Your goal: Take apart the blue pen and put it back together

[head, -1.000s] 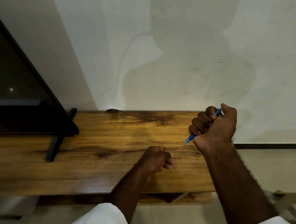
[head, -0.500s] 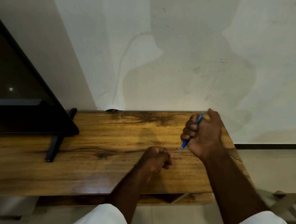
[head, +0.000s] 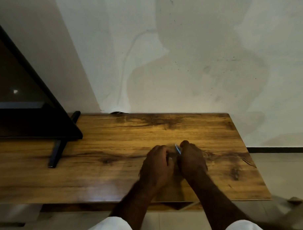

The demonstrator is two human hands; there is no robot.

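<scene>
Hands meeting above the right half of the wooden tabletop (head: 114,150), knuckles toward the camera. My right hand (head: 192,162) is curled into a fist around the blue pen (head: 178,149), of which only a short, blurred blue sliver shows, standing up and tilted in the gap between the two hands; the rest of the barrel is hidden inside my palm. My left hand (head: 156,163) is drawn in just beside it with fingers curled inward; whether those fingers already pinch the pen's other end I cannot tell, since the backs of both hands cover the contact. The step in hand, as I judge it, is getting a two-handed hold so the barrel can be unscrewed or pulled apart. To do it well, I should keep the right fist firm on one half, take the other half between left thumb and fingertips, twist about the pen's own axis without bending it, and stay low over the table so any spring or refill that drops lands on the wood. Both forearms reach in from the near edge and converge, wrists roughly level, white sleeves (head: 110,228) at the bottom of view. A dark television (head: 27,110) stands well apart to the left.
</scene>
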